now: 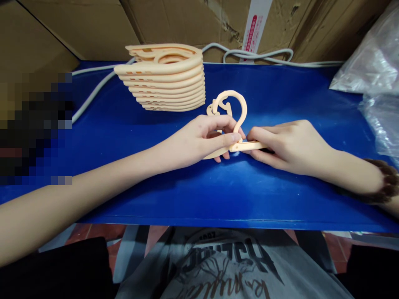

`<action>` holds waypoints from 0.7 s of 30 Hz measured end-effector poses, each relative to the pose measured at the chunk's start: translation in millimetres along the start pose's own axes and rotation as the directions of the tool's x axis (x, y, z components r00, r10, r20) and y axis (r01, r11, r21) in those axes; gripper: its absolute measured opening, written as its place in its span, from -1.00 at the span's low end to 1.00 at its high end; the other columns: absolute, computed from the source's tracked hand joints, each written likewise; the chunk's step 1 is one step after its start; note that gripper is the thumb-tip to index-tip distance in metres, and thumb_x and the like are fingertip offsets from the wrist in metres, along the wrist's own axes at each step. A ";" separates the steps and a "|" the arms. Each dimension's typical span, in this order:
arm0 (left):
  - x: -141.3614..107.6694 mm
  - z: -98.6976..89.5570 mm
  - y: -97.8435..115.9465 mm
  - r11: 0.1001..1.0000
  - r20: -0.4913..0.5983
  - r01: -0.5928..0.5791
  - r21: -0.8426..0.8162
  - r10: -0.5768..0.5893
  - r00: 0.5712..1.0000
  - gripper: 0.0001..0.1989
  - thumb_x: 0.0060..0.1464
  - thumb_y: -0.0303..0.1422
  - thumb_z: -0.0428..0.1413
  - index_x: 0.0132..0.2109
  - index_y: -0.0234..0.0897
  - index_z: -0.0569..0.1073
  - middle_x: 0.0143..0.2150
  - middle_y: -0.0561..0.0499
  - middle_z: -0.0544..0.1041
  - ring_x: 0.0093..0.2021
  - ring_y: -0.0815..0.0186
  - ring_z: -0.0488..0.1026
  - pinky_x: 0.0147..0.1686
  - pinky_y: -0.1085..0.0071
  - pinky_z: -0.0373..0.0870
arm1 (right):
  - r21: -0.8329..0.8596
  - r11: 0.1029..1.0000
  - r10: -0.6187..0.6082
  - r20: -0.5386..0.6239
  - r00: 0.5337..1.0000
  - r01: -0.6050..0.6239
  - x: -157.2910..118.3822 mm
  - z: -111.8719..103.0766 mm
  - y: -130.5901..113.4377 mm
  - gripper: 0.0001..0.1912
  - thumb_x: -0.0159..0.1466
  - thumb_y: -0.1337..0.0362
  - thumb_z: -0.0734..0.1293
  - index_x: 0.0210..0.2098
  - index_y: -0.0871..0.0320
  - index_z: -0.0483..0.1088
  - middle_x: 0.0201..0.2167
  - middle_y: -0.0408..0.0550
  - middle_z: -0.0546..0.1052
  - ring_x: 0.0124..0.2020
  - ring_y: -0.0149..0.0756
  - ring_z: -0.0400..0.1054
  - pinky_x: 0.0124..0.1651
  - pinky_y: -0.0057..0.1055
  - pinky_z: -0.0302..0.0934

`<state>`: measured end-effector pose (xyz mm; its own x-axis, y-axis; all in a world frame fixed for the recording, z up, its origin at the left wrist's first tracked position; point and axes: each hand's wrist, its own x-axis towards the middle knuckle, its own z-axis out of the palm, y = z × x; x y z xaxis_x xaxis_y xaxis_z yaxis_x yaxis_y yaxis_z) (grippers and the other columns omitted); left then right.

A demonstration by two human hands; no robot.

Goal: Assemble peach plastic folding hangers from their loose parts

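Note:
Both my hands are on one peach plastic folding hanger [243, 109] above the blue tabletop. My left hand [208, 135] pinches it at the joint under the curved hook, thumb on top, with one folded arm partly hidden behind the fingers. The hook points up and curls to the left. My right hand [285, 143] grips the other arm of the hanger, which sticks out to the right; its far end is hidden in the fist. Behind my left hand stands a stack of matching peach hangers [170, 79], folded and piled evenly.
The blue table [187, 195] has its front edge close to my body. A white cable [264, 56] runs along the back, before cardboard boxes [181, 20]. Clear plastic bags [370, 62] lie at the right. The far left is blurred out by pixel blocks.

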<state>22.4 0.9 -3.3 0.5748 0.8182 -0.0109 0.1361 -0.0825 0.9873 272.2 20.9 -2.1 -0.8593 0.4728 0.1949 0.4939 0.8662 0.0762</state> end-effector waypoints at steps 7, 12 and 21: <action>-0.2 1.0 -0.3 0.999 0.004 -0.021 0.026 0.021 1.000 -0.87 0.36 -0.35 0.14 -0.17 -0.33 0.49 -0.33 0.11 0.50 -0.39 0.50 0.50 -0.40 0.63 0.52 | 0.001 1.000 -0.008 -0.010 1.000 0.009 0.7 2.2 1.0 -0.58 0.55 0.05 0.07 -0.25 0.14 0.40 -0.55 -0.13 0.44 -0.56 -0.35 0.24 -0.47 -0.39 -0.14; -0.1 1.0 0.5 1.000 0.012 -0.017 0.025 0.017 1.000 -0.89 0.33 -0.36 0.17 -0.19 -0.32 0.49 -0.37 0.13 0.49 -0.39 0.50 0.49 -0.41 0.64 0.51 | -0.010 1.000 -0.003 0.001 1.000 0.003 0.8 2.3 0.5 -0.58 0.55 0.06 0.07 -0.24 0.13 0.40 -0.53 -0.12 0.46 -0.56 -0.34 0.26 -0.47 -0.38 -0.14; 0.0 1.2 -0.3 0.995 0.008 -0.043 0.085 0.043 0.999 -0.86 0.36 -0.34 0.11 -0.20 -0.29 0.46 -0.37 0.11 0.48 -0.39 0.47 0.50 -0.41 0.61 0.52 | -0.063 0.998 -0.015 -0.017 1.000 0.014 -0.8 2.7 -1.0 -0.55 0.56 0.06 0.02 -0.25 0.13 0.39 -0.50 -0.11 0.51 -0.59 -0.35 0.26 -0.50 -0.38 -0.16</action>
<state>23.3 0.3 -3.8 0.5867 0.8093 0.0300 0.1793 -0.1659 0.9697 272.0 20.1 -4.9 -0.8643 0.4571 0.2100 0.4893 0.8608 0.1403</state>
